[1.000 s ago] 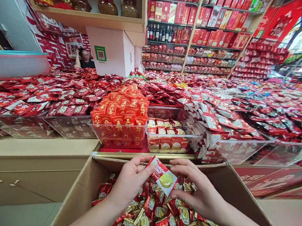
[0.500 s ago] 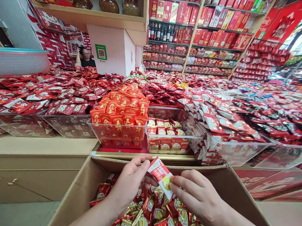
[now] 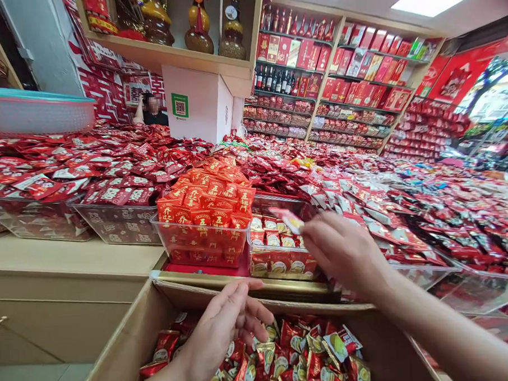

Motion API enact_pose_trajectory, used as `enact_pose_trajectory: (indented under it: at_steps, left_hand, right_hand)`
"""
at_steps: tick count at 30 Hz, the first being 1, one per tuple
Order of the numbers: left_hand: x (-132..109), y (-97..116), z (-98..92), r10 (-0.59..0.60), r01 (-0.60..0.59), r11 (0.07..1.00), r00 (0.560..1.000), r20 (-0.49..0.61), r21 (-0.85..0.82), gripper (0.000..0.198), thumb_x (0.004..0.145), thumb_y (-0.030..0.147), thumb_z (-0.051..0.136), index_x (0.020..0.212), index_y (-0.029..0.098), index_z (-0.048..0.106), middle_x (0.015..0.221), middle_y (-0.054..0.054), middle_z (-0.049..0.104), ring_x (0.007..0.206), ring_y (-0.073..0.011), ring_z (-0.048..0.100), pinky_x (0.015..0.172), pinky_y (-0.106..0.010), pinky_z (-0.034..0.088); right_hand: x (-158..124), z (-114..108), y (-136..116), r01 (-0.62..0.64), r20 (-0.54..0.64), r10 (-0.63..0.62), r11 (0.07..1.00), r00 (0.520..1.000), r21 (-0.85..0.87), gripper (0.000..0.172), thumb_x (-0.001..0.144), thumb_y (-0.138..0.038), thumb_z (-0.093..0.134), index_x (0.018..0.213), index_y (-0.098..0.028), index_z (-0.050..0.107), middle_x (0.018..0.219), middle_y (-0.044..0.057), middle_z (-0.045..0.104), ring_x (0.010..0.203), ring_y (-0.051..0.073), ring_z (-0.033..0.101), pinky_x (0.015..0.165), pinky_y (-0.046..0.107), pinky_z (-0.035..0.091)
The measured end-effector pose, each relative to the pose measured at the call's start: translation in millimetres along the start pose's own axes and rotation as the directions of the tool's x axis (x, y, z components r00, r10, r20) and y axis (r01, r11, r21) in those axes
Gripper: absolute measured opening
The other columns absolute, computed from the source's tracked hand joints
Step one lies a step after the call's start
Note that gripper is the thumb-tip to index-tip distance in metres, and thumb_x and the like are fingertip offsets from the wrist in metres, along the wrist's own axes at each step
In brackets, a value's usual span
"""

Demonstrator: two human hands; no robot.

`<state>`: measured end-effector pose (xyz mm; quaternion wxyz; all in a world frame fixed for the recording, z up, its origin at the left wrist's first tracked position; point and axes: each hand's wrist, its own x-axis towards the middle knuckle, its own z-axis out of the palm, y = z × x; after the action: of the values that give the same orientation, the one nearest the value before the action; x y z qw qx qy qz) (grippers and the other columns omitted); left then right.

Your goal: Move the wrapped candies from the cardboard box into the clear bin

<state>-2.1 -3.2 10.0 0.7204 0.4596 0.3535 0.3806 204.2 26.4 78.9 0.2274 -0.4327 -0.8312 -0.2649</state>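
Note:
My right hand (image 3: 344, 248) pinches a red and white candy packet (image 3: 288, 219), blurred by motion, above a clear plastic bin (image 3: 282, 263). Neat rows of durian candies (image 3: 277, 243) lie inside that bin. Over the cardboard box (image 3: 117, 337) hovers my left hand (image 3: 234, 320), its fingers apart and slightly curled, holding nothing. Loose red and gold wrapped candies (image 3: 282, 352) fill the box beneath it.
Left of the durian bin stands a bin heaped with orange-red packets (image 3: 208, 206). More heaped bins (image 3: 116, 219) spread to both sides. Shelves (image 3: 337, 69) with bottles and red boxes rise behind. A person (image 3: 153, 110) is at the back left.
My right hand has carried the candy packet up and forward from the cardboard box to the clear bin. My left hand has let go of it and stays over the box. The view tilted up.

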Motion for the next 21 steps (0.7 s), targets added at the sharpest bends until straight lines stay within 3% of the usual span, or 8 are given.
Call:
enact_pose_trajectory:
  at_steps: [3,8,13,21]
  left_hand:
    - [0.4,-0.6,-1.2,-0.028,0.028,1.0,1.0,0.013,0.01,0.03,0.084,0.038,0.037,0.1,0.015,0.046,0.071,-0.005,0.062,0.059,-0.0148,0.056,0.053,-0.025,0.037]
    - [2.4,-2.9,-5.3,-0.057,0.054,0.998,0.996,0.076,0.036,0.029,0.083,0.039,0.041,0.098,0.015,0.047,0.07,-0.004,0.063,0.058,-0.0127,0.055,0.053,-0.024,0.037]
    - [3.1,-5.8,-6.6,-0.076,0.069,0.995,0.991,0.11,0.072,0.028,0.082,0.039,0.043,0.092,0.015,0.05,0.069,-0.004,0.062,0.055,-0.0112,0.056,0.05,-0.021,0.034]
    - [3.7,-9.1,-5.2,-0.061,0.048,0.995,0.988,0.143,0.091,0.025,0.082,0.037,0.043,0.089,0.014,0.051,0.066,-0.003,0.062,0.052,-0.0096,0.056,0.047,-0.019,0.032]
  right_hand:
    - [35.4,17.6,31.0,-0.129,0.184,0.168,0.97,0.968,-0.206,0.022,0.081,-0.022,0.037,0.082,-0.015,0.058,0.079,0.007,0.058,0.069,0.016,0.053,0.057,0.025,0.037]
    - [65.9,53.8,52.8,-0.057,0.489,0.23,0.937,0.841,-0.344,0.023,0.078,-0.016,0.038,0.083,-0.016,0.059,0.084,0.01,0.062,0.076,0.021,0.059,0.059,0.026,0.041]
    - [70.5,72.5,54.6,-0.056,0.571,0.269,0.93,0.776,-0.362,0.024,0.075,-0.011,0.04,0.084,-0.014,0.063,0.083,0.015,0.065,0.081,0.024,0.06,0.064,0.029,0.044]
    - [61.3,86.6,60.6,-0.093,0.666,0.349,0.917,0.659,-0.389,0.025,0.079,-0.017,0.043,0.091,-0.012,0.063,0.092,0.019,0.063,0.09,0.024,0.058,0.072,0.03,0.044]
